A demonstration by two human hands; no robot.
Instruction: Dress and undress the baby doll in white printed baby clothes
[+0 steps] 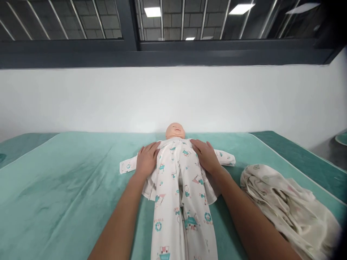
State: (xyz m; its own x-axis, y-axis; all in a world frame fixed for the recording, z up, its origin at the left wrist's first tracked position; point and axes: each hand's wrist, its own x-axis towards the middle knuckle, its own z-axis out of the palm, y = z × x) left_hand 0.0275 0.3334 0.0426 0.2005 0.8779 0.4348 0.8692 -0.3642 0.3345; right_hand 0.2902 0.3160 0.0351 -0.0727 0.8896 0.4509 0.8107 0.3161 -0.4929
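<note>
A baby doll point(175, 130) lies on its back, its head toward the wall. It wears a white top whose printed sleeve point(226, 158) is stretched out to the side. Spread lengthwise over the doll's body are white baby trousers point(177, 177) with teal and pink prints, their waist just below its chin. My left hand point(148, 158) rests flat on the left edge near the waist, fingers stretched inward. On the opposite edge lies my right hand point(206, 155), also flat with fingers extended. Both hands cover part of the sleeves. The trouser legs run out of view at the bottom.
A teal plush cover point(67, 187) lies under everything. To the right sits a crumpled cream cloth point(290, 206) beside my right forearm. A white wall point(173, 97) stands behind the doll's head, below a dark-framed window point(173, 57) with bars.
</note>
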